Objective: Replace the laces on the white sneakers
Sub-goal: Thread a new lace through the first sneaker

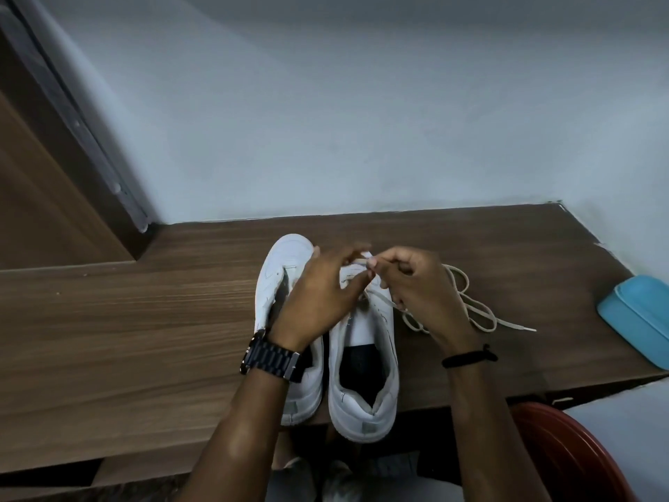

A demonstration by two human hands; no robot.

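left hand (318, 288) hiding sneaker eyelets, blue case (637, 317) cut off at right edge

A dark wood-grain table (144, 320) meets a pale wall along its far edge. Two white sneakers (365, 378) stand side by side at its near edge, heels overhanging. A loose cream lace (481, 313) lies just right of them, and a blue case (637, 324) sits at the right edge.
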